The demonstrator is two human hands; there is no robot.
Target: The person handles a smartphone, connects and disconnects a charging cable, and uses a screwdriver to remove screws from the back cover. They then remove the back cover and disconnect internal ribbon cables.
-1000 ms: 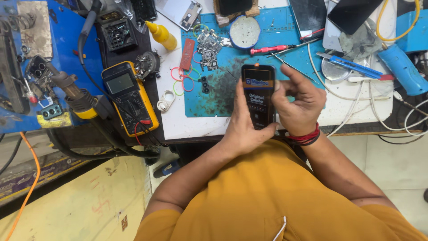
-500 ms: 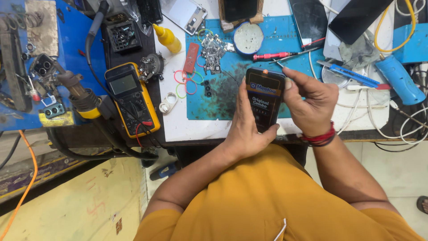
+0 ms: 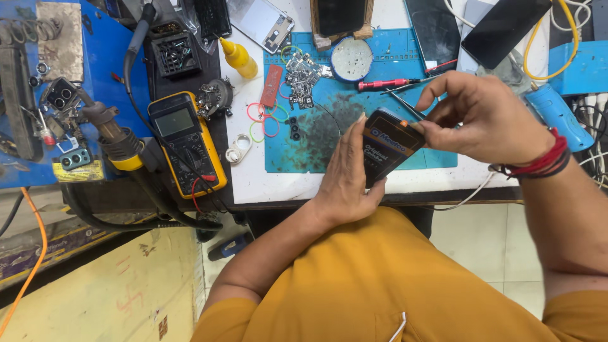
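Observation:
A small black box with an orange band (image 3: 387,147) is held over the near edge of the blue work mat (image 3: 316,149). My left hand (image 3: 347,174) cradles it from below and behind. My right hand (image 3: 484,117), with red threads at the wrist, pinches the box's upper right end with thumb and fingers. The box tilts, its top end pointing right and away from me.
A yellow multimeter (image 3: 185,140) lies at the table's left edge, beside a hot-air handle (image 3: 117,133). On the mat lie a red screwdriver (image 3: 386,83), tweezers, small circuit boards (image 3: 303,79), coloured rubber bands (image 3: 265,119) and a round tin (image 3: 351,59). Phones, cables and a blue tool (image 3: 550,114) crowd the right.
The box has tilted and shifted right. My right hand moved from the box's side up to its top end, and its fingers now pinch there. The view has also shifted.

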